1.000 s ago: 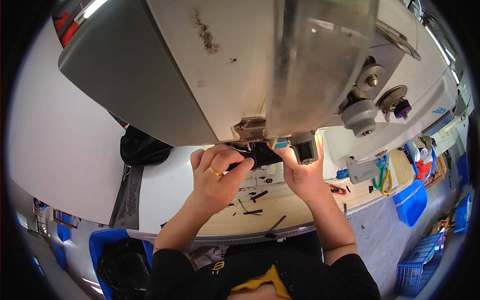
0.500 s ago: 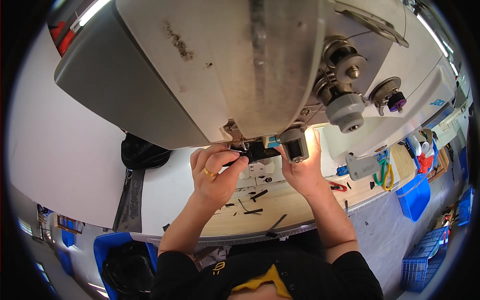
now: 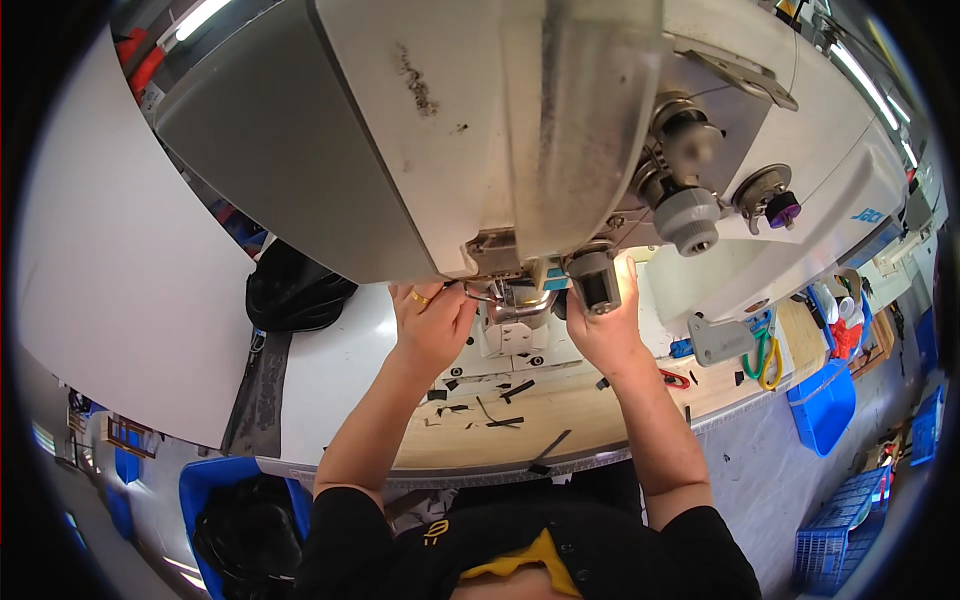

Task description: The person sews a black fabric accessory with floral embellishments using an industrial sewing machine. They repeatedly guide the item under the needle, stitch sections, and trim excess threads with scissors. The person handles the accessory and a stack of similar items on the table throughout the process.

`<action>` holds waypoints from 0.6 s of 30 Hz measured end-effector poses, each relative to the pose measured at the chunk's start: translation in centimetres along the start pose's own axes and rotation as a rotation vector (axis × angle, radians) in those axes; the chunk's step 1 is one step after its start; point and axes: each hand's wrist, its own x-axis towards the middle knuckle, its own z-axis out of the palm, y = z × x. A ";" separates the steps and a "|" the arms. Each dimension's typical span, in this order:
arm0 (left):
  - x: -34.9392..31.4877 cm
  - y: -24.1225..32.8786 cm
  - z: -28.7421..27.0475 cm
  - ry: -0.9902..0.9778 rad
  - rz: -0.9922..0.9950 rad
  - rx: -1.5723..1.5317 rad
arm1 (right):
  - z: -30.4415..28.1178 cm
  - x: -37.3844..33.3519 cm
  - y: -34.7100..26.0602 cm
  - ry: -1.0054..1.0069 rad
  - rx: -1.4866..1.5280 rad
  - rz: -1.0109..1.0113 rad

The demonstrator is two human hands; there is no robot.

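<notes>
Farther forward beneath the sewing machine [image 3: 450, 150], the left hand [image 3: 428, 325] is now found, shifted from the front of the presser foot [image 3: 522, 300] since the earlier frame; the black piece [image 3: 562, 303], seen across the foot then, is now shown only as a dark edge beside the right thumb. 2 hands are counted, set 1 on each side of the foot, presumably so that it is reached from both sides. The left hand is curled narrow, its fingertips hidden, so whether anything is held cannot be told; the right hand [image 3: 605, 335] is partly covered by machine fittings, and its grip on the piece cannot be told either. 1 gold ring [image 3: 420, 297] is worn on the left. On the tabletop [image 3: 580, 400], more than 5 black scraps [image 3: 518, 388] are scattered. 1 green handle [image 3: 764, 345] and 1 yellow handle [image 3: 777, 352] are placed at the right, probably for easy reach. 1 black pouch [image 3: 295, 290] is kept at the left, apparently out of the way.
</notes>
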 end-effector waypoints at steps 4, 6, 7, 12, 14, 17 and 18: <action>-0.5 -1.3 0.0 -0.024 -0.006 -0.019 | 0.3 -0.1 0.1 -0.062 0.071 0.015; -0.1 -3.4 0.6 -0.041 0.004 -0.037 | 0.5 -0.6 0.6 -0.037 0.133 0.021; 1.4 -4.0 0.5 0.029 -0.014 0.098 | 0.1 -1.5 1.5 -0.080 0.141 0.100; 2.4 -16.1 -4.3 0.371 -0.563 0.130 | -1.7 -3.3 1.3 -0.240 0.132 0.314; -0.2 -22.3 -7.9 0.433 -0.779 0.279 | -1.5 -4.2 1.6 -0.251 0.146 0.308; -6.7 -28.5 -13.5 0.021 -1.102 0.612 | -1.5 -5.7 2.5 -0.313 0.189 0.397; -7.4 -28.5 -14.7 -0.272 -1.298 0.659 | -1.5 -6.2 3.1 -0.342 0.175 0.425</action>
